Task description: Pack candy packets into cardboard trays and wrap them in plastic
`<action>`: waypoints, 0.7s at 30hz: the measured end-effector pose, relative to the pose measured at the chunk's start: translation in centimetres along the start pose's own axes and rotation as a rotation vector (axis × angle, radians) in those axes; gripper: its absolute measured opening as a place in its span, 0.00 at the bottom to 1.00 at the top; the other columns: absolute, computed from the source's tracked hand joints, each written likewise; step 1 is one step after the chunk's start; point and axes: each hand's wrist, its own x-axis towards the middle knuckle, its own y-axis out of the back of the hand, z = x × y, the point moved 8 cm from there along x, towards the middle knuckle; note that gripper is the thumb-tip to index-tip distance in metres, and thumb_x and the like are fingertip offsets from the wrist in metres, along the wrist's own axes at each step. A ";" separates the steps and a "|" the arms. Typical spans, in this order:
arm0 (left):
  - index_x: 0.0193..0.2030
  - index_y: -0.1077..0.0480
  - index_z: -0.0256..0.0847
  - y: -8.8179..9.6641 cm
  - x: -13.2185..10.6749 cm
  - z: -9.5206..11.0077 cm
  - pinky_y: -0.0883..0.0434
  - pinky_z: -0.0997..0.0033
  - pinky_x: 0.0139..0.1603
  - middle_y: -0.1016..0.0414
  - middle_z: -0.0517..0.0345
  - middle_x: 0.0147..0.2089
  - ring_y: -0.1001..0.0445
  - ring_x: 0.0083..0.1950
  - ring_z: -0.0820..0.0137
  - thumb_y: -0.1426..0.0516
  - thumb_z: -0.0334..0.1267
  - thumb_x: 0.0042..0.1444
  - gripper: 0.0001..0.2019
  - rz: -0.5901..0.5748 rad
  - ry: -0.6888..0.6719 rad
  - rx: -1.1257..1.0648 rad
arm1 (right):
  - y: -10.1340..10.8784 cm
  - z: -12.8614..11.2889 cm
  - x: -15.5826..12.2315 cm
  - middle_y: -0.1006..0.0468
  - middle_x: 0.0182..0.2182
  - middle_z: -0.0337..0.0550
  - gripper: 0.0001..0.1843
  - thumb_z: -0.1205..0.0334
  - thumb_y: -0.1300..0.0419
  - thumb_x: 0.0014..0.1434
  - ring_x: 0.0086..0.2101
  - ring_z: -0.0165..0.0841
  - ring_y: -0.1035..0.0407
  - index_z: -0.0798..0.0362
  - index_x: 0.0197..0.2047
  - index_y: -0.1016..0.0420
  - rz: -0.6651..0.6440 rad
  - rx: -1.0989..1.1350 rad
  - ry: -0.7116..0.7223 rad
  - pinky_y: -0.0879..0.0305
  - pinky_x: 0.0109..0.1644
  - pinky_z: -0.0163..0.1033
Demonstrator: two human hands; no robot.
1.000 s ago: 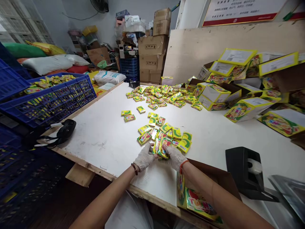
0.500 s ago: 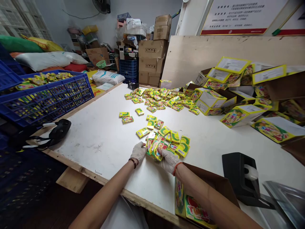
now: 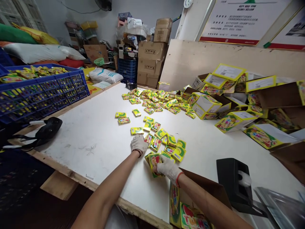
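Note:
My right hand (image 3: 168, 168), in a pale knit glove, is closed around a small stack of yellow-green candy boxes (image 3: 153, 163), held just above the table. My left hand (image 3: 139, 144), gloved too, rests at the left edge of a loose cluster of the same boxes (image 3: 156, 143). Its fingers are bent and apart, close to a box (image 3: 149, 139) with red and green print; its fingertips are partly hidden. Below my right forearm stands an open display carton (image 3: 175, 203) printed "TWINS", its inside partly covered by the arm.
A larger heap of small boxes (image 3: 154, 100) lies farther back. Display cartons (image 3: 207, 103) are piled at the right. A black tape dispenser (image 3: 232, 184) stands at the near right. At the left are a blue crate (image 3: 47, 90) full of boxes and a black strapped object (image 3: 49, 132).
My right hand has drawn a stack of boxes toward me, away from the cluster. My left hand has moved slightly forward along the cluster's edge. The camera view has shifted a little.

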 end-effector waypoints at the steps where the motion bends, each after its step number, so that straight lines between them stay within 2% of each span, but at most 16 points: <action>1: 0.44 0.29 0.38 0.1 -0.2 -0.5 0.32 0.56 0.53 0.26 0.41 0.51 0.28 0.54 0.52 0.37 0.42 0.54 0.14 -0.016 -0.010 -0.006 | -0.1 -0.6 -0.4 0.23 0.36 0.46 0.18 0.70 0.34 0.32 0.41 0.45 0.29 0.51 0.30 0.30 0.007 -0.115 0.040 0.32 0.47 0.49; 3: 0.47 0.31 0.40 0.5 -1.3 -1.5 0.30 0.65 0.47 0.23 0.49 0.47 0.25 0.47 0.61 0.42 0.38 0.58 0.11 -0.050 -0.060 -0.022 | -1.0 -2.6 -1.3 0.27 0.53 0.55 0.20 0.70 0.35 0.34 0.54 0.52 0.34 0.53 0.35 0.27 -0.010 -0.484 0.205 0.39 0.58 0.53; 5: 0.47 0.30 0.42 1.1 -2.8 -2.2 0.31 0.69 0.45 0.22 0.54 0.44 0.25 0.45 0.66 0.45 0.33 0.59 0.09 -0.095 -0.148 -0.029 | -2.7 -4.5 -2.1 0.41 0.67 0.62 0.27 0.67 0.35 0.37 0.65 0.58 0.48 0.55 0.46 0.26 -0.065 -0.913 0.399 0.50 0.66 0.59; 6: 0.45 0.28 0.43 1.3 -3.5 -2.3 0.31 0.70 0.46 0.21 0.56 0.44 0.25 0.45 0.67 0.44 0.32 0.58 0.09 -0.129 -0.200 -0.028 | -3.5 -5.1 -2.3 0.46 0.69 0.64 0.31 0.66 0.35 0.39 0.67 0.60 0.53 0.57 0.51 0.27 -0.098 -1.079 0.472 0.56 0.68 0.62; 7: 0.42 0.27 0.43 1.4 -4.0 -2.4 0.31 0.71 0.47 0.21 0.58 0.42 0.25 0.45 0.67 0.42 0.32 0.57 0.07 -0.168 -0.250 -0.026 | -4.0 -5.6 -2.3 0.47 0.70 0.65 0.35 0.64 0.34 0.40 0.68 0.60 0.56 0.58 0.55 0.29 -0.126 -1.175 0.518 0.61 0.69 0.64; 8: 0.38 0.26 0.44 1.6 -4.3 -2.3 0.31 0.71 0.48 0.21 0.60 0.40 0.25 0.44 0.67 0.41 0.32 0.55 0.05 -0.205 -0.294 -0.025 | -4.4 -5.9 -2.2 0.44 0.68 0.65 0.37 0.62 0.34 0.41 0.67 0.60 0.53 0.58 0.57 0.30 -0.152 -1.224 0.546 0.62 0.69 0.64; 9: 0.35 0.25 0.44 1.7 -4.2 -2.1 0.31 0.71 0.50 0.21 0.60 0.39 0.25 0.44 0.67 0.40 0.33 0.55 0.03 -0.229 -0.325 -0.027 | -4.6 -6.2 -1.9 0.39 0.65 0.64 0.36 0.60 0.34 0.42 0.64 0.58 0.47 0.57 0.57 0.30 -0.174 -1.237 0.555 0.57 0.68 0.63; 10: 0.35 0.25 0.44 2.0 -3.7 -1.9 0.31 0.70 0.52 0.21 0.59 0.40 0.25 0.46 0.66 0.40 0.34 0.55 0.03 -0.233 -0.343 -0.031 | -4.6 -6.3 -1.5 0.34 0.61 0.62 0.34 0.60 0.35 0.44 0.60 0.55 0.40 0.57 0.56 0.30 -0.188 -1.223 0.547 0.50 0.66 0.59; 12: 0.40 0.24 0.44 2.7 -1.4 -1.4 0.35 0.65 0.61 0.22 0.54 0.50 0.28 0.56 0.63 0.41 0.34 0.56 0.06 -0.179 -0.333 -0.051 | -4.5 -6.4 -0.6 0.29 0.54 0.58 0.34 0.61 0.36 0.45 0.52 0.48 0.33 0.56 0.57 0.31 -0.188 -1.155 0.500 0.38 0.57 0.51; 15: 0.53 0.27 0.43 3.9 3.0 -1.3 0.50 0.52 0.73 0.33 0.47 0.65 0.45 0.72 0.53 0.37 0.30 0.49 0.22 -0.073 -0.251 -0.114 | -4.1 -6.0 0.6 0.30 0.54 0.58 0.37 0.64 0.36 0.44 0.51 0.47 0.33 0.55 0.59 0.34 -0.150 -1.066 0.439 0.35 0.53 0.48; 17: 0.54 0.28 0.41 4.0 5.1 -1.7 0.54 0.46 0.73 0.34 0.43 0.66 0.48 0.73 0.48 0.35 0.29 0.45 0.27 -0.051 -0.191 -0.187 | -3.4 -5.3 1.5 0.26 0.50 0.56 0.32 0.65 0.34 0.40 0.48 0.48 0.32 0.54 0.52 0.31 -0.131 -0.923 0.318 0.34 0.51 0.49; 19: 0.54 0.28 0.40 3.8 5.7 -2.4 0.49 0.47 0.71 0.30 0.41 0.62 0.42 0.70 0.48 0.35 0.32 0.48 0.24 -0.049 -0.140 -0.292 | -2.7 -4.4 2.2 0.23 0.42 0.49 0.28 0.65 0.32 0.37 0.42 0.45 0.29 0.51 0.44 0.30 -0.132 -0.557 0.135 0.32 0.45 0.47; 21: 0.56 0.29 0.39 3.0 4.7 -3.2 0.40 0.52 0.67 0.26 0.42 0.57 0.34 0.64 0.53 0.38 0.40 0.55 0.21 -0.057 -0.097 -0.425 | -2.8 -4.5 2.6 0.21 0.37 0.44 0.27 0.62 0.32 0.36 0.37 0.43 0.27 0.50 0.42 0.30 -0.161 -0.035 0.056 0.30 0.41 0.46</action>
